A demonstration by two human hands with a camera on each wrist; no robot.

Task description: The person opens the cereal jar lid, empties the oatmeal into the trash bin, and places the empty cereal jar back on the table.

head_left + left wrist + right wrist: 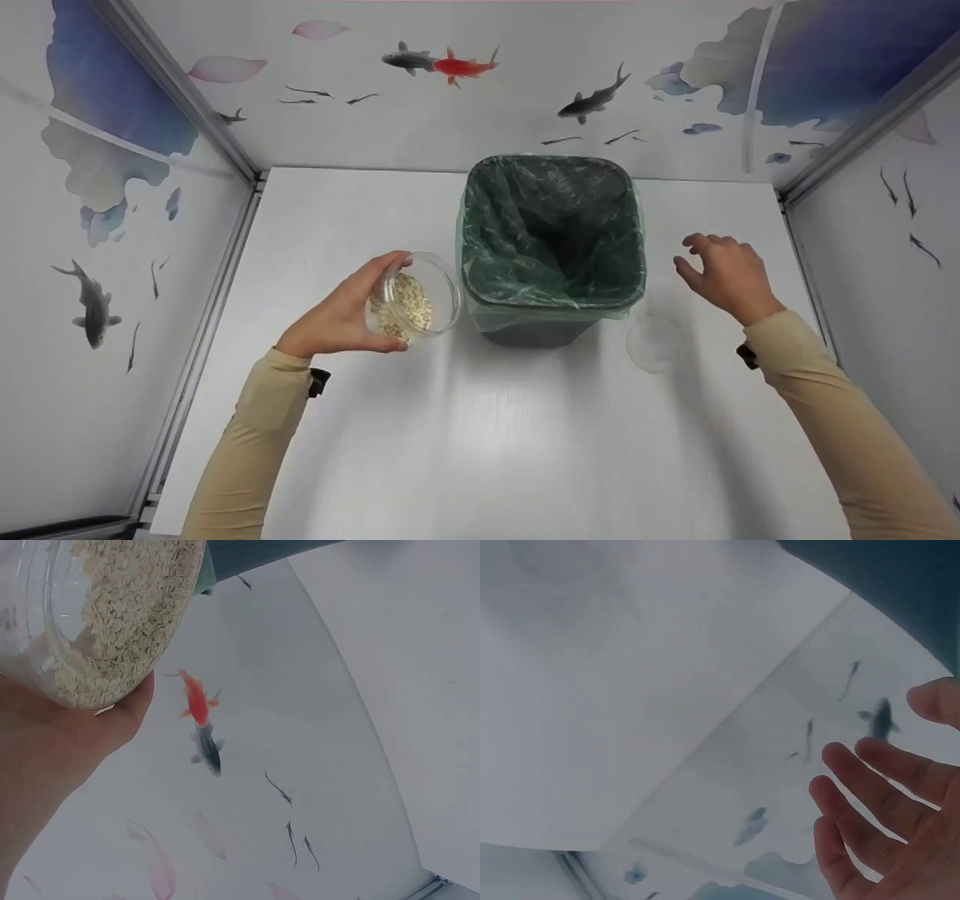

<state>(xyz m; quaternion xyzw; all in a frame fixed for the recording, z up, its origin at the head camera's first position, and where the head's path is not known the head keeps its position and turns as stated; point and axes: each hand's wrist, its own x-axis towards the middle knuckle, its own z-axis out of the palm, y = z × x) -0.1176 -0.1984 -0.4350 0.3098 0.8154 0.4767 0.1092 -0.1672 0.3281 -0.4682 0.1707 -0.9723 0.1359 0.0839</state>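
Note:
My left hand [341, 311] grips a clear plastic jar [442, 300] just left of the bin, its mouth tilted toward the right. Pale oat flakes [409, 304] lie heaped in the jar; the left wrist view shows the flakes [139, 615] close up against the jar wall. A dark bin [536, 335] lined with a green translucent bag [495, 266] stands between the hands. To the right of it, my right hand [727, 274] hovers with fingers loosely bent and nothing in them. In the right wrist view the fingers [889, 795] are spread and relaxed.
A clear round lid [654, 343] lies on the white table [495, 442] right of the bin, below the right hand. White walls [360, 135] painted with fish and petals enclose the table at the back and both sides.

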